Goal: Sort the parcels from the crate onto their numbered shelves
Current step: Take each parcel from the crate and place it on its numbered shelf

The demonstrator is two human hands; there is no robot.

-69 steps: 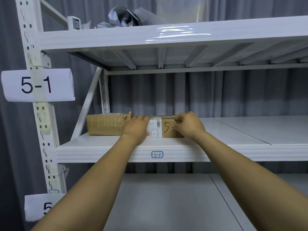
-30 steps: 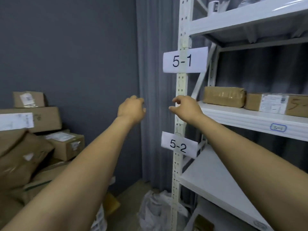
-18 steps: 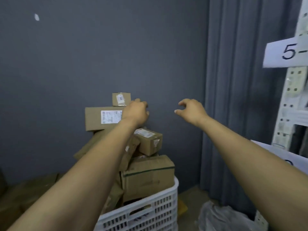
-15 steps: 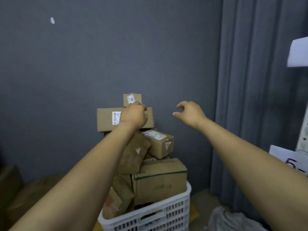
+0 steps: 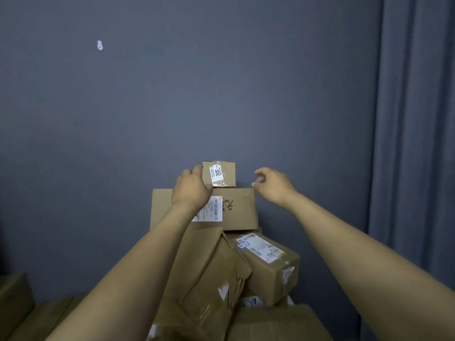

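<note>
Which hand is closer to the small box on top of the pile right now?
Left. The left hand is against the left side of the small box, fingers curling round its edge. The right hand hangs off to its right, clear of it.

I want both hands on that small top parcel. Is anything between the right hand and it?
Nothing visible. The right hand hovers open beside the small top parcel, with only air between; the left hand grips its other side.
</note>
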